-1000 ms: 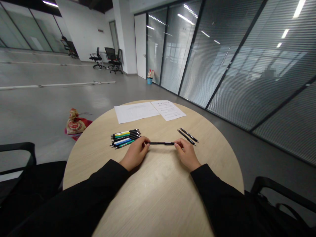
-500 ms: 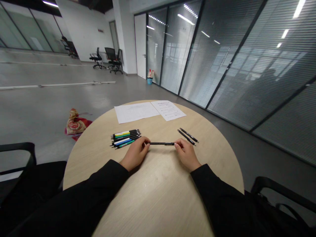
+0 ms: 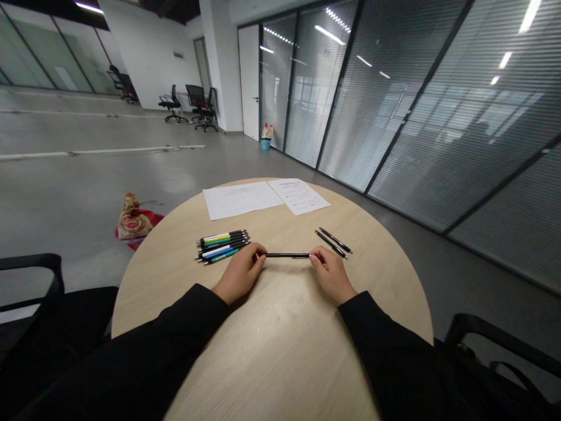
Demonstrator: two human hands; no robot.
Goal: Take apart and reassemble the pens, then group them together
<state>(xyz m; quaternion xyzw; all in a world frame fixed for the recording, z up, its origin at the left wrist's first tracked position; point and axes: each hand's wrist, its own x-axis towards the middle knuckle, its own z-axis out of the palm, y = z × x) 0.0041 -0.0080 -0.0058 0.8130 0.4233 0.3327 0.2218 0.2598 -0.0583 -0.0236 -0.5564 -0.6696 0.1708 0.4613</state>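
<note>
A black pen [image 3: 287, 255] lies level between my hands, just over the table. My left hand [image 3: 244, 270] pinches its left end, and my right hand [image 3: 329, 270] pinches the right end between thumb and fingers. Beside my left hand sits a row of several pens [image 3: 221, 245] with black, white, yellow, green and blue barrels; my fingers partly cover the nearest ends. Just beyond my right hand, two black pens [image 3: 333, 241] rest side by side at a slant.
Two printed white sheets [image 3: 243, 199] lie at the far edge of the round wooden table [image 3: 280, 362]. A chair [image 3: 52, 310] stands at the left and another chair [image 3: 495, 351] at the right. On the floor to the left is a tied bag [image 3: 134, 222].
The pen has rolled slightly about its length between my fingers, its clip now showing at the lower side. Both hands keep their places.
</note>
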